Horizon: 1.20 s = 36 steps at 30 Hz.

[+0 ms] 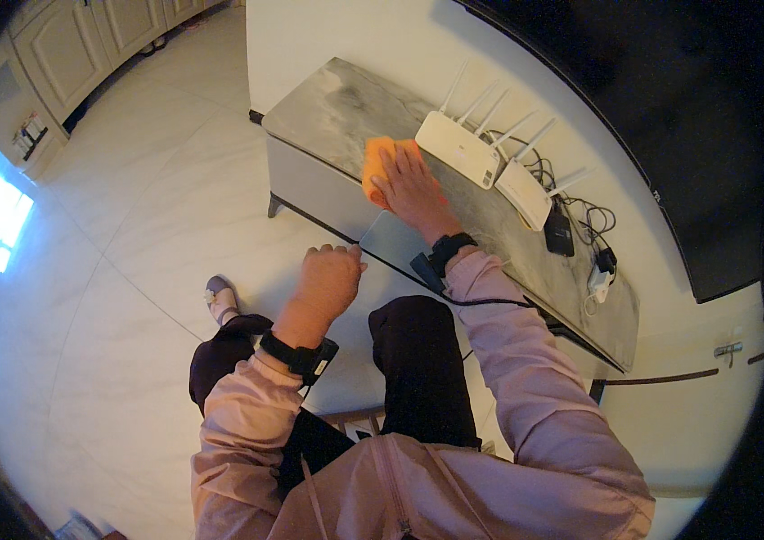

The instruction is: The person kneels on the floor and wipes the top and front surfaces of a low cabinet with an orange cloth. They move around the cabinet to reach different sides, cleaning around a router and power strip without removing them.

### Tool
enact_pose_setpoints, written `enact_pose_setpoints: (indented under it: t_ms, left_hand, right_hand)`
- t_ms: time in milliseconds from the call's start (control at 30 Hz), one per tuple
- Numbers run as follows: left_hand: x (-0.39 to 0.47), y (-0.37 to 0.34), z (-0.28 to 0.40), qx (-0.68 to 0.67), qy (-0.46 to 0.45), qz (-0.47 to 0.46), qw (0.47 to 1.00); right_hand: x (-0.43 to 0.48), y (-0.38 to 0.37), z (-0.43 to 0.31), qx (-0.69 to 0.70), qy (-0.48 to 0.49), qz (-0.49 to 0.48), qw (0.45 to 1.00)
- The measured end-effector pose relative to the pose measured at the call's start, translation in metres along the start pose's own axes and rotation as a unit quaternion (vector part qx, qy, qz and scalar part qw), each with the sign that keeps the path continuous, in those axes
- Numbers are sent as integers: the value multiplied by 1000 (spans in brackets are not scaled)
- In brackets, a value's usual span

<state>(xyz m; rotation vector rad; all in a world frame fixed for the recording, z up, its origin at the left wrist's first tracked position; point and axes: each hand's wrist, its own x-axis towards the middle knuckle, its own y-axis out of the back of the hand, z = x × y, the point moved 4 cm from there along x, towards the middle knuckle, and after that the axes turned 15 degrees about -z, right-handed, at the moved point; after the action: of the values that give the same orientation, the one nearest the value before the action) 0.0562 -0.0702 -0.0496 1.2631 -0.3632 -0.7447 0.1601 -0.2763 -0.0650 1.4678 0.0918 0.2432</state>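
Observation:
My right hand (412,192) presses down on a folded orange cloth (375,165), thumb and fingers spread over it. The cloth lies at the front edge of a grey marble-patterned top of a low TV cabinet (335,101). Just beyond my right hand, a white router (459,148) with upright antennas rests on the same top. My left hand (328,283) hangs in front of the cabinet, curled into a loose fist, its palm hidden. Nothing shows in it. Black straps with small devices circle both wrists.
A second white router (524,192), a black power adapter (559,233), tangled cables (591,216) and a white plug (599,283) sit toward the cabinet's right end. A large television (679,135) hangs above. Pale floor tiles (132,202) spread to the left, below fitted cupboards (65,54).

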Motion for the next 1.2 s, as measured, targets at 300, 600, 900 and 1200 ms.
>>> enact_pose_setpoints:
  t_ms: [300,600,900,1200]
  left_hand:
    - [2,-7,4,-12,6,-28,1000]
    - [2,-9,6,15,-9,-18,1000]
    - [-1,-14,10,13,-11,-45,999]
    - [-7,-17,14,9,-14,-73,997]
  right_hand:
    - [45,-13,4,-18,-23,55,998]
    - [82,-28,17,-19,-60,78,995]
    - [120,-37,32,-91,-84,136,983]
    - [163,-27,47,-16,-150,-155,976]
